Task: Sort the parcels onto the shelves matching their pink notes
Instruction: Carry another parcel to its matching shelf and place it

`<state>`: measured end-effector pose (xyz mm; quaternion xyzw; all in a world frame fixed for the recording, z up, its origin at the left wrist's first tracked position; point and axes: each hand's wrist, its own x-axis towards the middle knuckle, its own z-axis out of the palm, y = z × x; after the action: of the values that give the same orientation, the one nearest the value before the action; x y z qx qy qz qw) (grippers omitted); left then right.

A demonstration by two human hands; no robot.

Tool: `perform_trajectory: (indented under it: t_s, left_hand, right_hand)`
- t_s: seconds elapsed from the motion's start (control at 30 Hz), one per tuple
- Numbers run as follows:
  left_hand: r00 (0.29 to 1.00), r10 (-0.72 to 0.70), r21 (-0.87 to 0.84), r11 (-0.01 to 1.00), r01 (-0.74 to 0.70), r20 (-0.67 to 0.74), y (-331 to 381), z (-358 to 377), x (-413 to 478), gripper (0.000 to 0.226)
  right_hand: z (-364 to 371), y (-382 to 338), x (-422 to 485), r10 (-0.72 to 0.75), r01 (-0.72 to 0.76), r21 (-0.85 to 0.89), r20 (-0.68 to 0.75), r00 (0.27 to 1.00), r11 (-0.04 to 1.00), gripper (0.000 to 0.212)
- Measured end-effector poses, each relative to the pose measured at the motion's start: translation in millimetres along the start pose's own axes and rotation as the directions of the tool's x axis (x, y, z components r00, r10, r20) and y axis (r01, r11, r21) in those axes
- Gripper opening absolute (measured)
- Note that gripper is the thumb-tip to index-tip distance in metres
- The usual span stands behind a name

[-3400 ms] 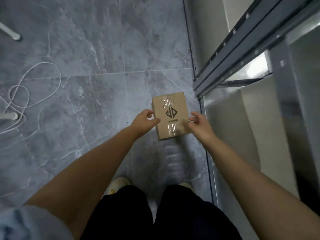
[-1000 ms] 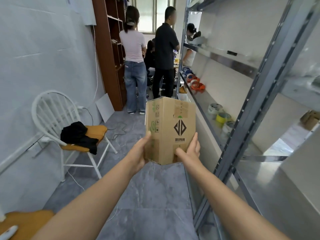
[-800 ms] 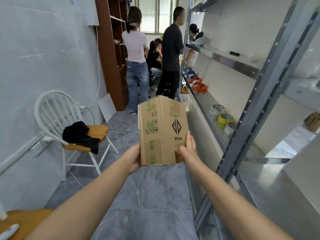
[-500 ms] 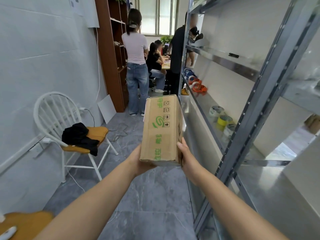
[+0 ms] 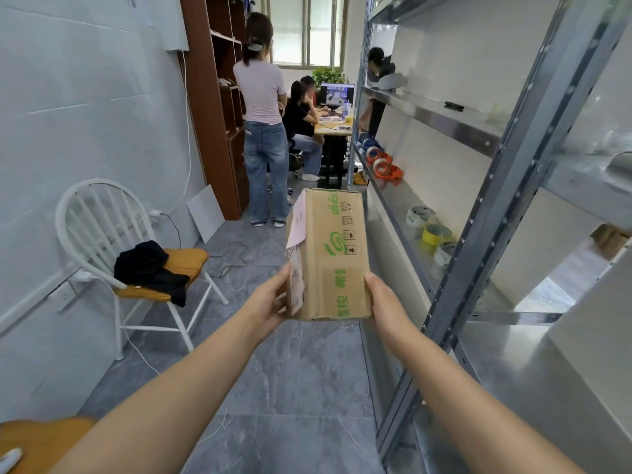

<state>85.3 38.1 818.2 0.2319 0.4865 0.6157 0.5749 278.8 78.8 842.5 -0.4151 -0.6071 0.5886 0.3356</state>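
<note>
I hold a brown cardboard parcel [image 5: 333,254] upright in front of me at chest height. Its green-printed narrow side faces me. A pink note [image 5: 297,224] sticks to its left face, seen edge-on, its writing unreadable. My left hand [image 5: 272,300] grips the parcel's lower left side and my right hand [image 5: 380,295] grips the lower right. The grey metal shelves [image 5: 485,254] stand directly to my right. Another cardboard parcel [image 5: 610,240] lies on a shelf at the far right.
Rolls of tape [image 5: 431,234] and orange tape dispensers [image 5: 384,166] lie on the middle shelf. A white chair [image 5: 102,227] with black clothing stands at the left wall. A person [image 5: 265,124] stands in the aisle ahead; others sit at a desk [image 5: 333,130]. Cables trail on the floor.
I raised the parcel from near the floor and lifted my gaze down the aisle. The parcel has been turned clockwise, swinging the logo face away and bringing the pink note into view.
</note>
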Motion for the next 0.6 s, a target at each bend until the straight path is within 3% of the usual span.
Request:
perform_trajectory:
  t_s: [0.23,0.43,0.6]
  left_hand:
    - [1.0,-0.007,-0.19,0.982,0.002,-0.027,12,-6,0,0.035]
    - [0.999,0.002,-0.114,0.993,-0.006,-0.033,17,-3,-1,0.034]
    - [1.0,0.012,-0.065,0.998,-0.011,0.025,9,17,-9,0.044]
  right_hand:
    - [-12,3,4,0.071,-0.064,0.062,-0.126,0.99,0.996,0.037]
    - [-11,9,4,0.048,-0.034,0.134,-0.103,0.994,0.99,0.038]
    - [-17,13,0,0.136,-0.106,0.24,-0.109,0.985,0.965,0.033]
